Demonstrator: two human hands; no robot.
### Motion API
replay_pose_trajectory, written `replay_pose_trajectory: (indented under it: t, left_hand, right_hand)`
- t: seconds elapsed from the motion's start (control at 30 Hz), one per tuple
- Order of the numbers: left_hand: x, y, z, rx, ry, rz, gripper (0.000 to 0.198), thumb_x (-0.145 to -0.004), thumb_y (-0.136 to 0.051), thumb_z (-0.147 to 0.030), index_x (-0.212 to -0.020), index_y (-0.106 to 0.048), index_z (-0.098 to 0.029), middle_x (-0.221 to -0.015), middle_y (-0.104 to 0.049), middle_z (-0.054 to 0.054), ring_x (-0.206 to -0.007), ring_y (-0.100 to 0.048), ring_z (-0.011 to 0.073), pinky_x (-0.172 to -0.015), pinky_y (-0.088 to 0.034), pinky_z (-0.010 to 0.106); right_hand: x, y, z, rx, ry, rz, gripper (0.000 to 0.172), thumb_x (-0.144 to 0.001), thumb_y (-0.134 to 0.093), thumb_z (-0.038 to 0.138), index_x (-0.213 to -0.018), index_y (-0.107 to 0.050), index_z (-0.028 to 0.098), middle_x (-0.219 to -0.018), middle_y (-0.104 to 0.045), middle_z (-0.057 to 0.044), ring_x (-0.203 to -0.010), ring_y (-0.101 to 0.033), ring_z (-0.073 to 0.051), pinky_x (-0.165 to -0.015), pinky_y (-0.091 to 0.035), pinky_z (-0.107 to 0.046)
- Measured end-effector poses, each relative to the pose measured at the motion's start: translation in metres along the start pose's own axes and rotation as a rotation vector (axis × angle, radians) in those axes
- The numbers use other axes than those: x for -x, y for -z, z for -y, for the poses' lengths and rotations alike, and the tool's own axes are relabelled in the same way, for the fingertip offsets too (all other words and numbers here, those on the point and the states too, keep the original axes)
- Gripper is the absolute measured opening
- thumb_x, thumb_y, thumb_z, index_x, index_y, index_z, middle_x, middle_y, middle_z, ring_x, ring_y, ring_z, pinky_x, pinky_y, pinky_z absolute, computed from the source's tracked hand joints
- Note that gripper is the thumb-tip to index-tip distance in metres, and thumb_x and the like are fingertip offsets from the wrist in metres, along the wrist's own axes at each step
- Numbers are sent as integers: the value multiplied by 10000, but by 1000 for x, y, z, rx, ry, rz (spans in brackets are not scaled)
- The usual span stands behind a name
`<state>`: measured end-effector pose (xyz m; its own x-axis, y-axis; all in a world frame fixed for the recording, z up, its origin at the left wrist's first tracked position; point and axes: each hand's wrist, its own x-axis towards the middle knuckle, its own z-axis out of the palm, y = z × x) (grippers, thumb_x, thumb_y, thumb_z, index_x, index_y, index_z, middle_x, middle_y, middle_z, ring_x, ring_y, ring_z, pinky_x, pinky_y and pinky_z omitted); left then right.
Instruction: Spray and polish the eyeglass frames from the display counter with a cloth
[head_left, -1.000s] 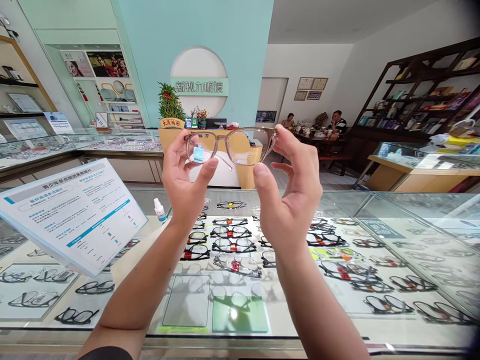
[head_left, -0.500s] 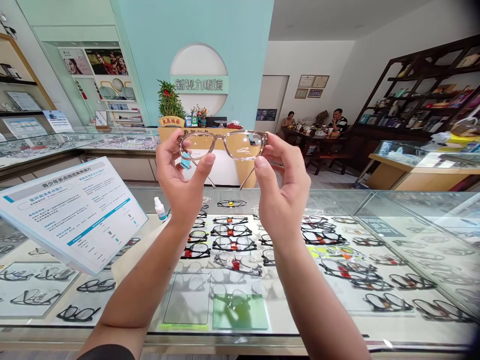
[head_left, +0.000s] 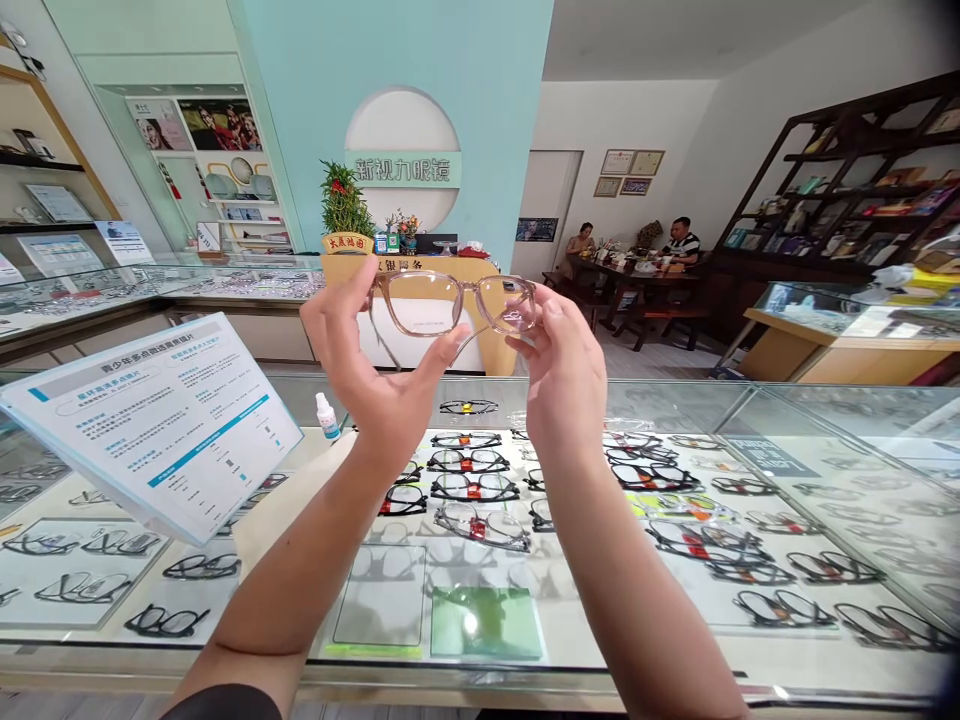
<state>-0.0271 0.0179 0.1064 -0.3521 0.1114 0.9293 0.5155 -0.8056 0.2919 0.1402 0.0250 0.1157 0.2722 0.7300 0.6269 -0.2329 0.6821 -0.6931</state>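
A pair of eyeglasses (head_left: pixel 466 285) with a clear brownish frame is held up in front of me, turned at an angle, its temples unfolded and pointing back towards me. Faint print shows on the lenses. My right hand (head_left: pixel 566 365) pinches the right end of the frame. The fingers of my left hand (head_left: pixel 371 365) are curled about the left end, the thumb just under the left lens. Below both hands, a glass display counter (head_left: pixel 525 655) holds rows of eyeglasses (head_left: pixel 474 487), several with red tags.
A printed sign (head_left: pixel 161 425) leans on the counter at left, beside a small white bottle (head_left: pixel 327 415). A green pad (head_left: pixel 486 622) lies near the front edge. Further back are a wooden reception desk (head_left: pixel 491 345) and two people (head_left: pixel 679 245) seated at a table.
The eyeglasses have turned from facing squarely to an angle and moved slightly right. My left thumb has shifted right beneath the lens, and the blue tag no longer shows.
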Motion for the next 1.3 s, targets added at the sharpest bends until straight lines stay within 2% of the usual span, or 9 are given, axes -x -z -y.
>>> replay_pose_trajectory:
  t: [0.13, 0.33, 0.5, 0.6, 0.77, 0.87, 1.07, 1.2, 1.3]
  left_hand:
    - [-2, -4, 5, 34, -18, 54, 935, -788, -974, -639, -1572, -582, -315, -1552, -613, 119, -1639, -417, 438, -1329, -404, 647]
    - [-1, -12, 4, 29, -194, 16, 767, -861, -927, -632, -1534, -657, -381, -1455, -719, 70, -1399, -648, 363, -1212, -524, 613]
    - [0, -15, 1, 21, -264, -17, 801, -843, -942, -631, -1548, -659, -378, -1427, -728, 78, -1336, -668, 350, -1159, -552, 585]
    - [1, -15, 3, 29, -232, 0, 800, -838, -957, -602, -1540, -658, -361, -1451, -727, 82, -1367, -674, 347, -1192, -541, 582]
    - [4, -16, 12, 68, 2, 108, 848, -852, -958, -566, -1592, -596, -361, -1566, -692, 91, -1535, -608, 353, -1318, -446, 585]
    - [7, -18, 17, 122, 64, 132, 871, -850, -962, -558, -1611, -585, -362, -1600, -671, 103, -1585, -569, 351, -1356, -398, 589]
    - [10, -23, 21, 176, 53, 147, 855, -911, -898, -587, -1655, -538, -365, -1640, -646, 114, -1625, -541, 348, -1372, -395, 586]
    - [9, -23, 22, 155, -2, 122, 871, -892, -902, -614, -1648, -546, -369, -1639, -645, 111, -1602, -564, 357, -1365, -409, 600]
    - [9, -23, 21, 115, -36, 86, 903, -868, -908, -648, -1644, -549, -358, -1636, -646, 117, -1587, -574, 370, -1355, -425, 605]
  right_hand:
    - [-1, -2, -3, -49, 105, -117, 377, -1027, -687, 581, -1210, -799, 272, -1313, -807, -90, -1237, -771, -246, -1039, -634, -453]
    - [-6, 5, -8, 24, 243, -187, 360, -1059, -648, 574, -1224, -795, 289, -1275, -780, -68, -1212, -764, -236, -1018, -640, -438]
    - [-8, 9, -13, 23, 255, -159, 360, -1076, -626, 576, -1247, -784, 302, -1278, -769, -70, -1217, -760, -243, -994, -646, -444]
    - [-8, 9, -13, 53, 280, -169, 378, -1083, -607, 590, -1264, -776, 305, -1285, -760, -72, -1238, -755, -252, -997, -651, -455]
    - [-4, 5, -6, 91, 383, -212, 347, -1076, -623, 569, -1264, -770, 317, -1311, -733, -71, -1275, -732, -273, -1039, -648, -497]
    - [-1, 3, -3, 125, 411, -220, 340, -1078, -622, 558, -1272, -764, 318, -1326, -718, -78, -1288, -723, -290, -1044, -649, -526]
    - [0, 3, -3, 152, 401, -192, 389, -1082, -599, 584, -1337, -742, 327, -1364, -706, -89, -1335, -704, -308, -1065, -650, -544]
    - [0, 3, -4, 206, 484, -217, 340, -1106, -575, 545, -1289, -751, 318, -1310, -726, -80, -1284, -727, -287, -1041, -659, -523]
    - [-1, 4, -5, 175, 467, -197, 347, -1104, -572, 547, -1300, -744, 319, -1332, -722, -82, -1335, -711, -296, -1081, -647, -539]
